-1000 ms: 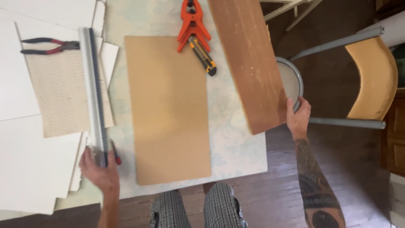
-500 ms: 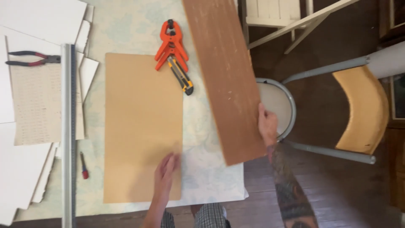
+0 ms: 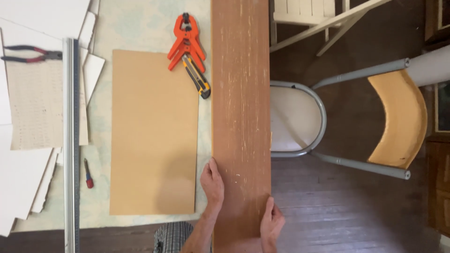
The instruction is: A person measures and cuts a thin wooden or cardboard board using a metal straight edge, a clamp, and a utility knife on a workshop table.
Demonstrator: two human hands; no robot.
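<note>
A long reddish-brown wooden plank lies lengthwise over the right side of the table, running from the top of the view down to me. My left hand grips its left edge near the close end. My right hand grips its right edge, a little lower. Left of the plank lies a flat tan board. An orange spring clamp and a yellow-and-black utility knife rest just above the tan board, touching the plank's left edge.
A long metal ruler runs down the left side, with pliers, a small red screwdriver, white sheets and a beige mesh sheet around it. A grey metal chair with a yellow backrest stands right of the table on dark floorboards.
The plank has swung from a slant to straight, parallel with the table edge. My left hand left the tan board and took the plank's left edge. My right hand slid down toward the plank's close end.
</note>
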